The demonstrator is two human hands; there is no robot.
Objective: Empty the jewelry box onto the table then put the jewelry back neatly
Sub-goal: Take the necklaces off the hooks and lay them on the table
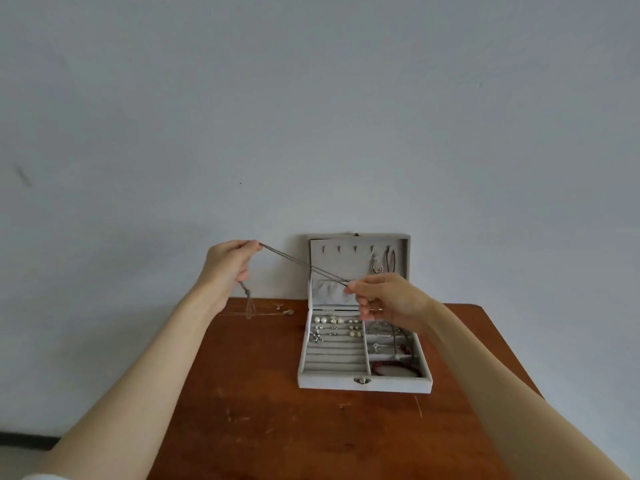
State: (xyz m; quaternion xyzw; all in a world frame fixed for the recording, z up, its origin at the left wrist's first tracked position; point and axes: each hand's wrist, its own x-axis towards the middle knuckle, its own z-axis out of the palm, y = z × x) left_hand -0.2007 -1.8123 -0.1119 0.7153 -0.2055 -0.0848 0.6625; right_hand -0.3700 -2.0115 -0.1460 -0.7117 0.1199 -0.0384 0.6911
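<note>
- Our left hand (230,263) pinches one end of a grey cord necklace (304,266), fingers curled round it, up left of the jewelry box (363,382); a knotted tail hangs below the fist.
- Our right hand (384,299) pinches the cord's other end, over the box's back edge.
- Cord is stretched taut between both hands, crossing in front of the open lid (405,254).
- Box sits open on the wooden table (277,427); earrings (334,325) in its left rows, a red bead bracelet (396,368) in its front right compartment.
- A thin chain (256,312) lies on the table left of the box.
- Risk, we judge: the cord could snag pieces hung in the lid, or the tail could tangle with the chain when laid down.
- Most jewelry not emptied yet.
</note>
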